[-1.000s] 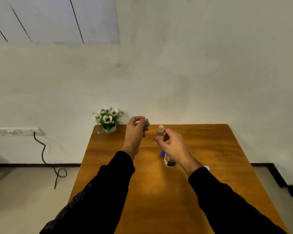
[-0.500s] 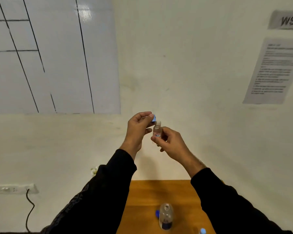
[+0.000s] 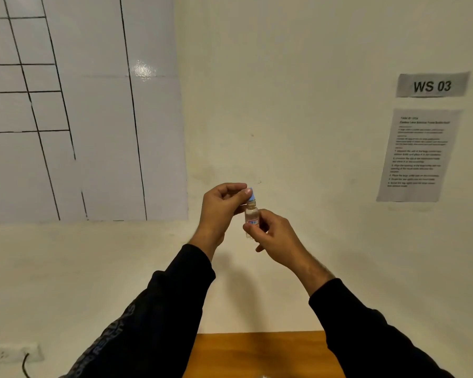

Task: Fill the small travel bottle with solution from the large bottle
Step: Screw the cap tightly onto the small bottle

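Travel bottle [image 3: 251, 215] in R hand [image 3: 275, 238]; L hand [image 3: 221, 207] pinches cap [image 3: 252, 194].

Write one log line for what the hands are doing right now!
stage: capping | left hand: pinches blue cap on bottle neck | right hand: holds small bottle upright | table: below

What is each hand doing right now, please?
Left hand: fingers pinch the small light-blue plastic cap at the bottle's neck.
Right hand: fingers grip the small clear plastic travel bottle, upright.
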